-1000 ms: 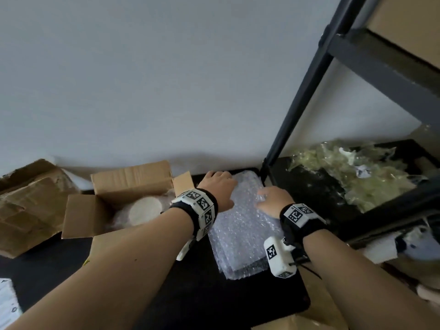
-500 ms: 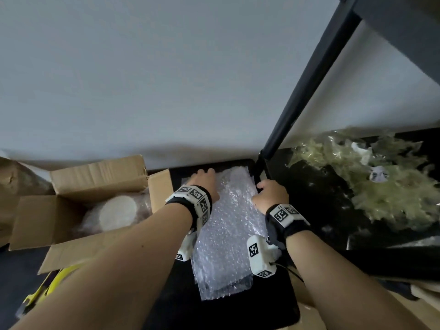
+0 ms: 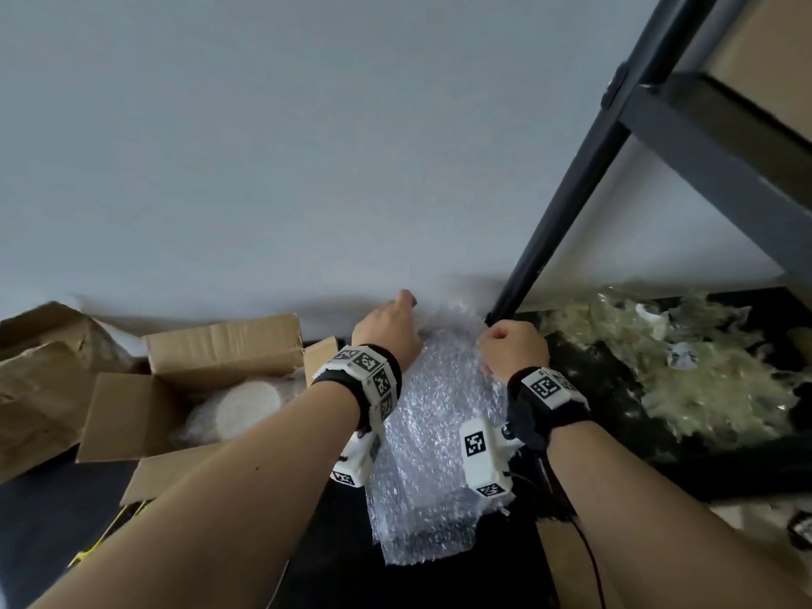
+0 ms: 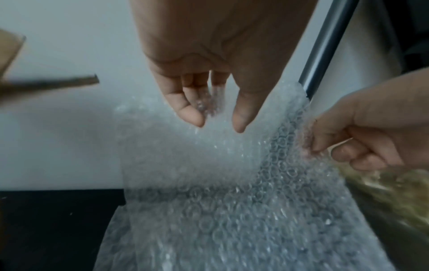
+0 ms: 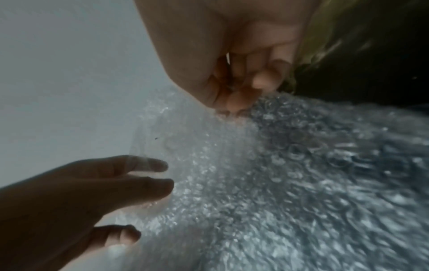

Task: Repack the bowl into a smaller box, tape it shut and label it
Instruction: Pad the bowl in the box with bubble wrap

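Right hand [image 3: 512,347] pinches the far right corner of the bubble wrap [image 3: 433,437] between thumb and curled fingers and lifts that edge off the black tabletop [image 3: 439,582], just beside the dark shelf post [image 3: 558,213]. Her left hand [image 3: 386,331] is at the sheet's far left corner with fingers loosely extended; in the left wrist view a bit of film sits between the fingertips, but I cannot tell whether it is truly gripped or only brushed.

The bowl [image 3: 246,408], pale and still wrapped, sits in the open cardboard box [image 3: 175,389] to the left, well apart from the hands.

What worries me from where I stand: the wrap looks like several layers stacked together, so a pull by one firm corner may drag the whole pile, or peel a sheet crookedly. If the left hand has no real hold, the sheet will likely swing and fold onto itself. The raised corner is also close to the post and could snag there. Beyond it lies a heap of yellowish plastic scraps [image 3: 685,367], which a trailing edge might sweep along.
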A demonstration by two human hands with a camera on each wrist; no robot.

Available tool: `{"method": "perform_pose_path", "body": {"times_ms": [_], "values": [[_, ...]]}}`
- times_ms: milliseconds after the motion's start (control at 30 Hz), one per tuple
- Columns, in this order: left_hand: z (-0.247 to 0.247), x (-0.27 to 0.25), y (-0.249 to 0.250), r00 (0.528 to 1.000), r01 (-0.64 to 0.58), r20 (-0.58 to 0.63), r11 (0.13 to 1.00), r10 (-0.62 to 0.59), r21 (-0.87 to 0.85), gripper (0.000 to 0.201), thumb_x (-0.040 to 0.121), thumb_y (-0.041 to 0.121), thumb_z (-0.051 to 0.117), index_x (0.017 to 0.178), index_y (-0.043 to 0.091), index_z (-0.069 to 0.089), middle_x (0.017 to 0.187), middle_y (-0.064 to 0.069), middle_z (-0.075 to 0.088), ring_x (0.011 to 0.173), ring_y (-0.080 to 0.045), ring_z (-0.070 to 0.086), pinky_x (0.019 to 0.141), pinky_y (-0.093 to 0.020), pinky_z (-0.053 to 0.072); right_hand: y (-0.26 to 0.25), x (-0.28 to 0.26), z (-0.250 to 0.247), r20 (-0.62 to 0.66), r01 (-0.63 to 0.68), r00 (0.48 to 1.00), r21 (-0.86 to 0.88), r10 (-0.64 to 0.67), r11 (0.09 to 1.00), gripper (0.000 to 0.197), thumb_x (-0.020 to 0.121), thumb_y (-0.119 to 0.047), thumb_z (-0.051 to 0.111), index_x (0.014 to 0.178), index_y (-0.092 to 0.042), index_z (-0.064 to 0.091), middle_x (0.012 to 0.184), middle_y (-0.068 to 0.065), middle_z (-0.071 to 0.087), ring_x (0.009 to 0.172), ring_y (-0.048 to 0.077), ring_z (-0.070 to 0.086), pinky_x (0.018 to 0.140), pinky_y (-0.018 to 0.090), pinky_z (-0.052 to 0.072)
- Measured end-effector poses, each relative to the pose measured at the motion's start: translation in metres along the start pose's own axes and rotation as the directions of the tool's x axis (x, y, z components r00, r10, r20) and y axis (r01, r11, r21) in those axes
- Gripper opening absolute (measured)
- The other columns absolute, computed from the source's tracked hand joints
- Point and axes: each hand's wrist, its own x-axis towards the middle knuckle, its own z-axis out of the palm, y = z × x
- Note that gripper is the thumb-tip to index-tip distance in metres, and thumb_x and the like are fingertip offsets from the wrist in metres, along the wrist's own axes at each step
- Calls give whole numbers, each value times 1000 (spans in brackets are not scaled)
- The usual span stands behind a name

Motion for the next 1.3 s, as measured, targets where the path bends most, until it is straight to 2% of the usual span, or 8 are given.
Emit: {"method": "perform_pose_path", "body": {"times_ms": [200,300,500,700,833,933,1100,1300], "values": [[-43,-21,-2,994,-38,-104,982,19,-183,49,86,10,51,133,22,46,135,-3,43,124,-20,41,93,-33,44,-28,-20,-21,-95,64,994,120,-53,991,18,84,-15,56,67,-15,64,64,4,64,64,24,63,56,22,44],[-65,-29,-9,992,-19,-124,941,-24,-337,36,94,12,41,125,20,57,124,-5,60,112,-23,54,89,-27,41,-48,-30,-27,-136,82,989,166,-60,983,22,81,-17,58,60,-18,62,60,2,63,66,26,64,61,25,49],[-94,-51,-33,974,-107,-223,940,34,-325,10,89,20,60,87,13,66,88,-1,63,85,-19,57,72,-25,43,-73,-48,-27,-218,154,970,221,-106,963,20,76,-25,57,57,-21,65,64,1,70,68,29,70,74,39,58],[-119,-72,-50,884,-18,-444,938,-147,-346,25,94,22,46,115,19,60,110,-8,58,103,-25,56,83,-34,48,-103,-69,-27,-262,260,947,288,-185,922,22,79,-25,67,58,-27,63,58,-5,63,68,22,65,76,40,58],[-139,-88,-52,985,61,-67,680,-160,-731,51,94,57,36,132,24,45,87,-12,68,70,-24,67,58,-29,52,-128,-84,-20,-226,395,912,269,-341,878,4,77,-20,74,74,-22,74,63,-7,64,64,11,58,77,35,57],[-151,-93,-52,976,186,97,522,-194,-832,65,87,69,35,120,15,49,98,-13,64,81,-31,69,57,-31,54,-145,-100,-13,-133,479,878,242,-460,844,9,77,-10,71,77,-17,77,64,-10,66,55,-2,56,67,24,51],[-156,-92,-75,945,64,-134,574,-297,-817,7,84,7,63,77,9,63,92,-14,65,74,-24,66,73,-38,59,-162,-110,2,-75,473,880,211,-468,855,18,80,-18,60,69,-18,75,67,-6,70,56,12,66,64,30,53],[-171,-104,-90,904,-216,-349,437,-249,-873,26,83,-15,47,73,7,58,77,-6,62,67,-17,68,63,-28,57,-154,-88,2,-149,268,953,0,-265,963,26,89,-28,49,98,-15,70,92,6,70,89,31,64,76,29,46]]}}
